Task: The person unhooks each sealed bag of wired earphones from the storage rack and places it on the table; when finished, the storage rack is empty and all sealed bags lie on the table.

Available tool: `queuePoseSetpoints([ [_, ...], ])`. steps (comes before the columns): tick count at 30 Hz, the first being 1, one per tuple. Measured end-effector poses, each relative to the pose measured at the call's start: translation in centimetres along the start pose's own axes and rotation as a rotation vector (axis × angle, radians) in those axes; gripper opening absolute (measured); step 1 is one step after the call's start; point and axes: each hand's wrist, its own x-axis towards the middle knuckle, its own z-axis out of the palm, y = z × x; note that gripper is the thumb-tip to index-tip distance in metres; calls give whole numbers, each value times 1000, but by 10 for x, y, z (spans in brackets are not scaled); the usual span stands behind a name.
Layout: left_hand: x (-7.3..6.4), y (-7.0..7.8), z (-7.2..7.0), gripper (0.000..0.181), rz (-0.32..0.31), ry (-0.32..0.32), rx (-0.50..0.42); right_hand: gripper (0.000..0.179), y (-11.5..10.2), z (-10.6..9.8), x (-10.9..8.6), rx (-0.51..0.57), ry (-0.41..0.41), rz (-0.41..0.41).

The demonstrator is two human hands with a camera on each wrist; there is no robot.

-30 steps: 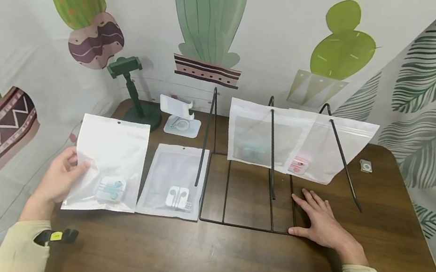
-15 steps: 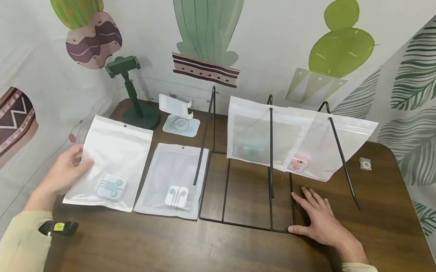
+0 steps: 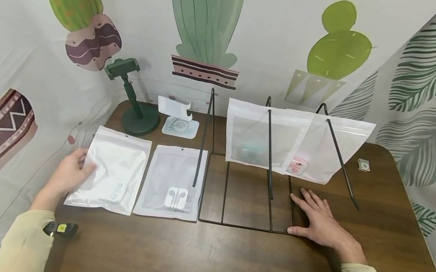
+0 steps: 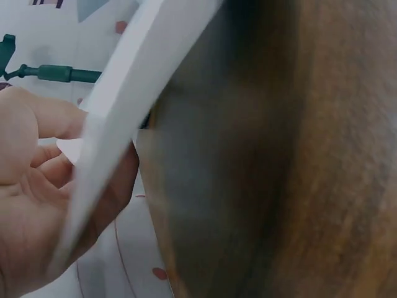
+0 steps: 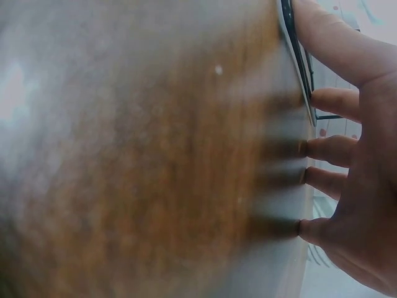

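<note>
My left hand [image 3: 70, 173] pinches the left edge of a white zip bag [image 3: 114, 164] between thumb and fingers. Inside that bag, glare partly hides a small earphone case [image 3: 113, 190]. In the left wrist view the bag [image 4: 118, 105] appears edge-on, tilted above the table. Fingers spread, my right hand [image 3: 321, 224] rests on the table with its thumb and fingertips at the right side of a black wire rack [image 3: 238, 226]. From the rack's middle and right prongs hang two white zip bags [image 3: 244, 133], the right one with a pink item in it.
Between the held bag and the rack lies another zip bag [image 3: 159, 179] with white earphones [image 3: 177, 197]. At the back left stand a green phone stand [image 3: 139, 116] and a white folding stand [image 3: 180, 126]. A small silver clip-on player [image 3: 364, 165] lies at the right.
The bag in my left hand has shifted slightly right, and its top has come lower toward the table. My right hand stays in place by the rack.
</note>
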Motion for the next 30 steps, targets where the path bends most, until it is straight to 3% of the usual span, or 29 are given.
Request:
queuePoseSetpoints([
  [11, 0, -9, 10, 55, -28, 40, 205, 95, 0, 0, 0, 3, 0, -1],
  [20, 4, -10, 15, 63, -143, -32, 225, 95, 0, 0, -1, 1, 7, -4],
  [30, 7, -11, 15, 66, -138, -39, 244, 95, 0, 0, -1, 0, 6, -5],
])
